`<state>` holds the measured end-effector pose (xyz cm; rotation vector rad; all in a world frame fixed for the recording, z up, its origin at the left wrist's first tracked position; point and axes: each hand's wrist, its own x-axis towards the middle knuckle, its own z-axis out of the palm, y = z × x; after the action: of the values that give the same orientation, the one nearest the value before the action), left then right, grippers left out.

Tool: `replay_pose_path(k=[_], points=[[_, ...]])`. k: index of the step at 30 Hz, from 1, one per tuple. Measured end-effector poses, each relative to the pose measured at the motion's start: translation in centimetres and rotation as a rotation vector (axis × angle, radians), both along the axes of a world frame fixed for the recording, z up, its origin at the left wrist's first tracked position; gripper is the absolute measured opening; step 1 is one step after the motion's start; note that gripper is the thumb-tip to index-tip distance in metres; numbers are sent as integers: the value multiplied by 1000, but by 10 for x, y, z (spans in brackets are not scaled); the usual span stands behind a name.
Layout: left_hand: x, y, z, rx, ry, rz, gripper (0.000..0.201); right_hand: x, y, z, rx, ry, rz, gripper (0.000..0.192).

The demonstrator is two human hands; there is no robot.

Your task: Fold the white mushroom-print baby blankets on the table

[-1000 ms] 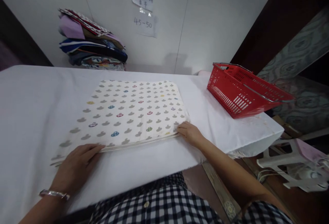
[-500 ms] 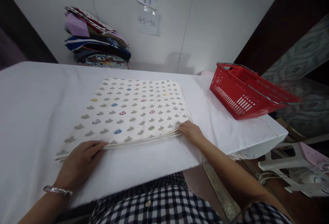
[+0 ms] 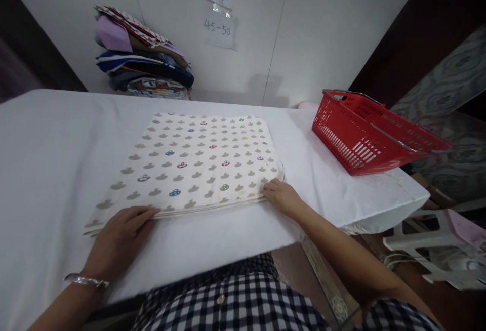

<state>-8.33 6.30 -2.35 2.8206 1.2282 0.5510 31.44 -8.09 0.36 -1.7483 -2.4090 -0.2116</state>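
Note:
A folded white cloth [image 3: 197, 164], printed with grey and coloured mushroom shapes, lies flat in several layers. At the left part of its near edge is my left hand [image 3: 123, 230], with a silver bangle on the wrist. Its thumb points right along the layered edge, and the fingers close over the cloth beside it. My right hand [image 3: 281, 197] grips the near right corner, fingers curled on the top layer. The thumb of that hand is mostly hidden.
The cloth lies on a table with a white cover [image 3: 49, 159]. A red plastic basket [image 3: 341, 138] stands at the right. Behind, folded fabrics [image 3: 144, 57] are stacked against the wall, below paper signs [image 3: 220, 30]. A white plastic stool [image 3: 425, 240] is down at the right.
The near right edge of the cloth lies slightly differently under my right hand, with a yellow print now showing there. Both hands keep nearly the same place. The view has shifted slightly.

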Motion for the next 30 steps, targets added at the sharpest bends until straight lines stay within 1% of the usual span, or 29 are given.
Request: replay_pose_path(k=[4,9,12,15,19,26,30], points=[[-2,0,-1,-5,9,14,44,-4,2,-1,8,-2,11,23],[-1,-1,2,-27,1,22,43,-11,4,2,16,85,13,21],[0,-2,3,-41,-1,19,41,-13,6,0,15,124,-30,21],[1,-3,4,-44,-10,23,41,-15,8,-4,22,92,-54,20],[1,-3,4,-58,-1,33,40,-17,7,-6,15,36,-13,19],[3,-5,5,-53,-17,28,40,-15,3,-1,-45,55,68,21],[4,-5,7,-65,-17,24,42,-15,4,0,-45,24,67,22]])
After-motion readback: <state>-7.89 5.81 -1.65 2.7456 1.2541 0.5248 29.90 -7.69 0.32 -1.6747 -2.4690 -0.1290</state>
